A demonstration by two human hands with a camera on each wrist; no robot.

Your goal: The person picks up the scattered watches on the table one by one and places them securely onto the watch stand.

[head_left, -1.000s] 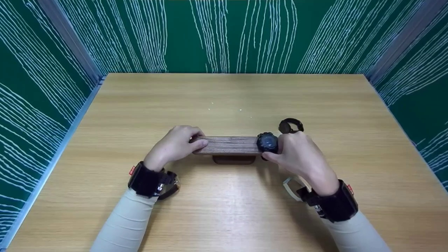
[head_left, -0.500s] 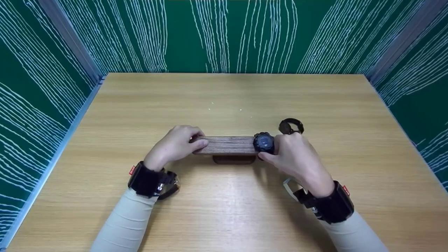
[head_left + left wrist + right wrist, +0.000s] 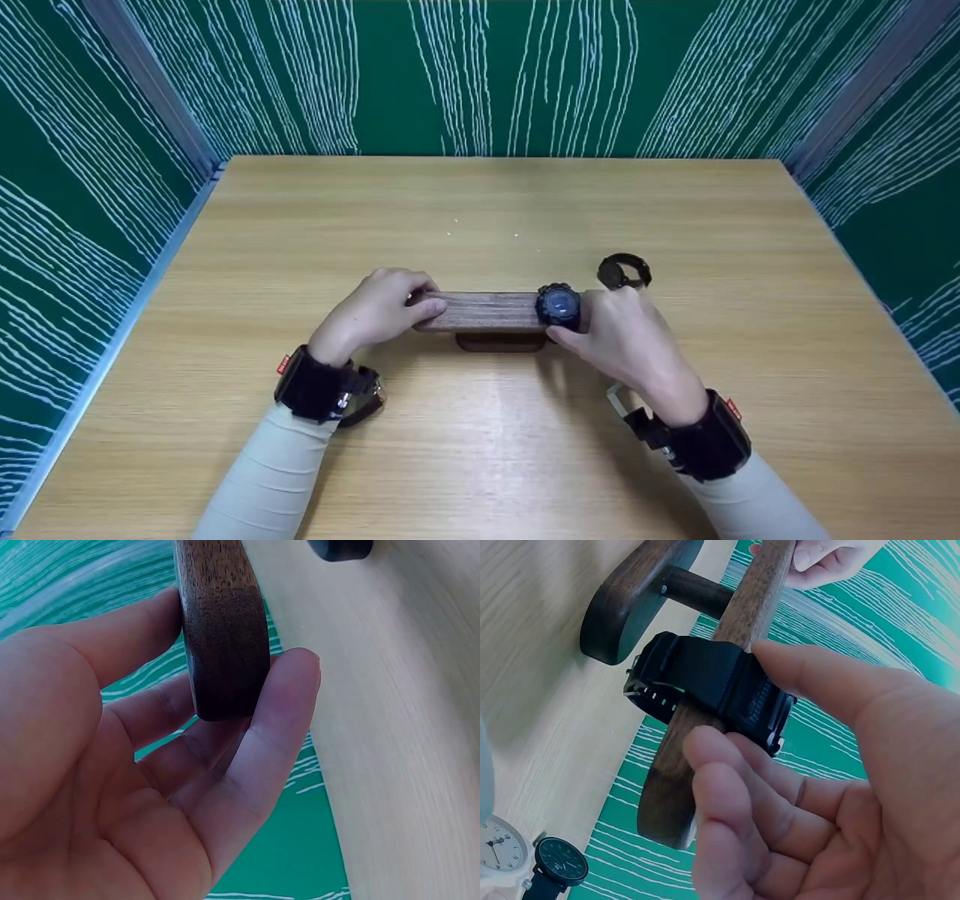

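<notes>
A dark wooden watch stand has a crossbar (image 3: pixel 491 311) raised on a post above its rounded base (image 3: pixel 501 343). My left hand (image 3: pixel 379 307) holds the crossbar's left end between thumb and fingers; the left wrist view shows that end (image 3: pixel 225 637) between them. Around the right part of the bar sits a chunky black watch (image 3: pixel 559 306), dial towards me. My right hand (image 3: pixel 626 330) pinches this watch. Seen from the right wrist, its buckled strap (image 3: pixel 697 675) loops round the bar, and the bar's free end (image 3: pixel 667 795) sticks out past it.
Behind my right hand a black watch (image 3: pixel 625 271) lies on the wooden table (image 3: pixel 480 465). A white watch (image 3: pixel 499 844) is beside it in the right wrist view. Close to my left wrist is a dark strap (image 3: pixel 364 412). Green, white-streaked walls (image 3: pixel 420 75) enclose the table.
My right hand has slid the black watch leftward along the crossbar, a little inward from the right end. The left hand and the stand stay put.
</notes>
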